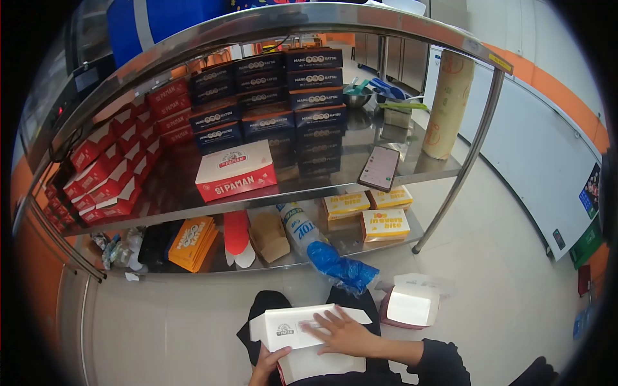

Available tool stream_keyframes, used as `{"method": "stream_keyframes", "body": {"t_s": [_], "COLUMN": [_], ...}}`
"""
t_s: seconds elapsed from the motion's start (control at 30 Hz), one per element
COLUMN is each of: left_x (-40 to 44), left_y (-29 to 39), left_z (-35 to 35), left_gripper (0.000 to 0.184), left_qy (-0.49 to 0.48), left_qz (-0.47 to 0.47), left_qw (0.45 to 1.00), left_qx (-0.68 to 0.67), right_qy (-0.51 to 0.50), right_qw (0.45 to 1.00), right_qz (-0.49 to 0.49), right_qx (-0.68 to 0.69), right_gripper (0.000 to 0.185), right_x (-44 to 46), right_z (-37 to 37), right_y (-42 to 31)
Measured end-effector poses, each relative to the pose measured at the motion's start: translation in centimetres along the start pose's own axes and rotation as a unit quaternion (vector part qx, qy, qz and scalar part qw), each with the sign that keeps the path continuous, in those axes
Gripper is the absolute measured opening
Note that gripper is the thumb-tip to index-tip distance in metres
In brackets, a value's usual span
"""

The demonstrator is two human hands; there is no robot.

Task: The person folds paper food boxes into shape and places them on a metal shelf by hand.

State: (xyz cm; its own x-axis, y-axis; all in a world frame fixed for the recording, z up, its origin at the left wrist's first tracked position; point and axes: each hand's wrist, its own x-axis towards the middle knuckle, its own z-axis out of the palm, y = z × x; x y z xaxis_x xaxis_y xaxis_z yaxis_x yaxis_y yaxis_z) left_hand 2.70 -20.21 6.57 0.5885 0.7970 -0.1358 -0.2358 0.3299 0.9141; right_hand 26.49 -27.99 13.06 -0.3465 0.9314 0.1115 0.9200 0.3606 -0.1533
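A white cardboard food box (302,363) with a small round logo on its raised flap rests on my lap. My left hand (270,361) grips the box's left side, thumb on top near the flap's fold. My right hand (336,330) lies over the flap with its fingers spread, touching the white surface beside the printed logo. Its fingers cover part of the print. A bit of red shows low on the box by my left hand. On the floor to my right stands another box (412,307), its lid up and its white inside showing.
Ahead is a steel shelf table (309,193) bearing stacked red boxes (116,167), dark blue boxes (264,96), one red-and-white box (236,168) and a phone (378,168). Yellow boxes (385,224) and a blue plastic bag (341,265) lie on the lower shelf.
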Motion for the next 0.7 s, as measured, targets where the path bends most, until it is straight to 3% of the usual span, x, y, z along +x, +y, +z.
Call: {"method": "stream_keyframes", "body": {"t_s": [0.1, 0.17, 0.2, 0.23, 0.27, 0.3, 0.33, 0.37, 0.4, 0.47, 0.5, 0.57, 0.7], "left_x": [0.1, 0.4, 0.5, 0.6, 0.4, -0.1, 0.0, 1.2, 1.7, 1.7, 1.4, 1.9, 2.3], "left_y": [0.6, 1.3, 1.9, 3.1, 4.8, 7.7, 9.6, 10.0, 8.9, 6.3, 5.9, 5.9, 6.6], "left_z": [0.7, 1.2, 1.9, 3.0, 4.2, 6.2, 7.4, 6.7, 6.4, 6.0, 6.1, 5.4, 4.6], "left_gripper": [0.060, 0.058, 0.056, 0.056, 0.056, 0.061, 0.066, 0.051, 0.051, 0.035, 0.020, 0.013, 0.009], "left_qy": [0.010, 0.006, 0.086, 0.164, 0.163, 0.168, 0.158, -0.005, -0.002, -0.192, -0.213, -0.246, -0.276], "left_qz": [-0.014, -0.025, -0.045, -0.063, -0.062, 0.139, 0.326, 0.395, 0.394, 0.328, 0.273, 0.283, 0.325], "left_qw": [1.000, 1.000, 0.980, 0.927, 0.927, 0.812, 0.619, 0.625, 0.626, 0.605, 0.528, 0.523, 0.535], "left_qx": [0.003, 0.011, 0.175, 0.332, 0.333, 0.541, 0.697, 0.673, 0.673, 0.700, 0.775, 0.766, 0.729], "right_qy": [0.124, 0.086, 0.048, 0.105, 0.106, 0.076, 0.044, 0.044, 0.047, 0.049, -0.013, -0.085, -0.044], "right_qw": [0.986, 0.994, 0.998, 0.993, 0.993, 0.996, 0.998, 0.998, 0.997, 0.997, 0.998, 0.995, 0.996], "right_qz": [-0.105, -0.075, -0.042, -0.058, -0.058, -0.051, -0.044, -0.045, -0.050, -0.062, -0.062, -0.030, -0.061], "right_qx": [-0.033, -0.004, 0.025, -0.002, -0.003, -0.009, -0.013, -0.013, -0.017, -0.021, 0.002, 0.037, 0.045], "right_gripper": [0.046, 0.044, 0.042, 0.037, 0.037, 0.036, 0.036, 0.036, 0.032, 0.029, 0.026, 0.018, 0.019], "right_x": [0.4, 0.3, 0.3, 0.3, 0.2, 0.0, -0.1, 0.0, 0.2, 0.3, 0.5, 0.5, -0.5], "right_z": [0.0, 1.5, 2.0, 1.8, 1.8, 2.0, 2.1, 2.2, 2.2, 2.4, 2.5, 1.9, 2.8], "right_y": [-0.8, -0.7, -0.8, -0.3, -0.3, -0.3, -0.4, -0.5, -0.7, -0.8, -1.0, -1.1, 0.0]}}
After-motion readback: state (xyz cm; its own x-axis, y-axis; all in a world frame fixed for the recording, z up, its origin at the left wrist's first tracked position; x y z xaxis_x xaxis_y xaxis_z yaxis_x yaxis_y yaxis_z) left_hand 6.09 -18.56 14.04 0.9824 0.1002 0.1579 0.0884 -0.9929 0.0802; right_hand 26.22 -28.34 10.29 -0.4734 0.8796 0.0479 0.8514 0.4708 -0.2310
